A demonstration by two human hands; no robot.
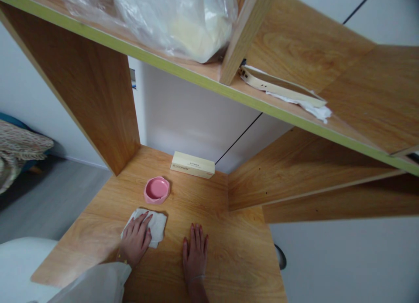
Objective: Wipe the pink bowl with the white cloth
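A folded white cloth (158, 226) lies flat on the wooden desk (170, 272). My left hand (135, 237) rests on top of its left part, fingers stretched out and pressing down on the fabric. To the right, my right hand (195, 253) lies palm down on the bare wood with its fingers extended, holding nothing. Just beyond the cloth sits a pink faceted dish (157, 190), apart from both hands. Part of the cloth is hidden under my left hand.
A long cream box (192, 165) stands at the desk's back edge. Overhead, a shelf (209, 86) carries a clear plastic bag (176, 22) and a cream strip-like object (284, 88) on white tissue. Wooden side panels flank the desk. A white chair (26, 268) is at lower left.
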